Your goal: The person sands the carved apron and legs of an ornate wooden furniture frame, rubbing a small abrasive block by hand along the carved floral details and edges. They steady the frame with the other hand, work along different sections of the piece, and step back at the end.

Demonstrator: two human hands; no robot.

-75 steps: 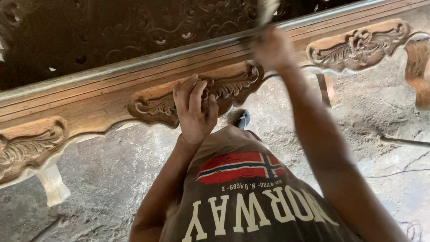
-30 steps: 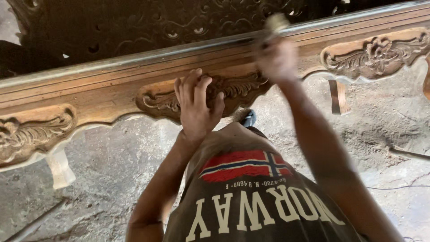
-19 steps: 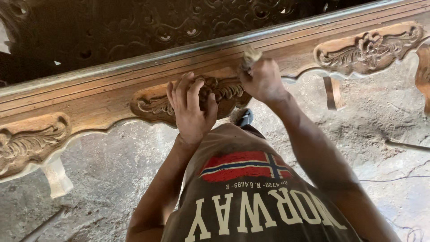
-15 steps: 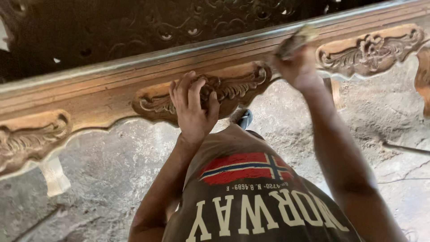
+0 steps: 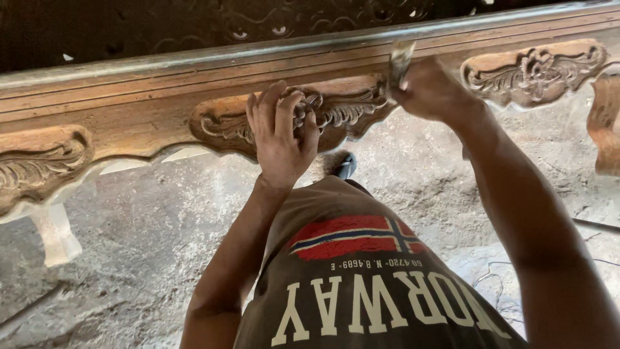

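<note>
While gripping sandpaper [image 5: 400, 59], right hand [image 5: 431, 90] raised w/ left hand [image 5: 279, 137] flat.

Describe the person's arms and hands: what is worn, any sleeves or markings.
Both arms are bare to the frame's edge; no sleeves, gloves, rings or watch show. The left hand and right hand look dusty. The shirt is brownish, with a flag patch and pale block lettering.
</note>
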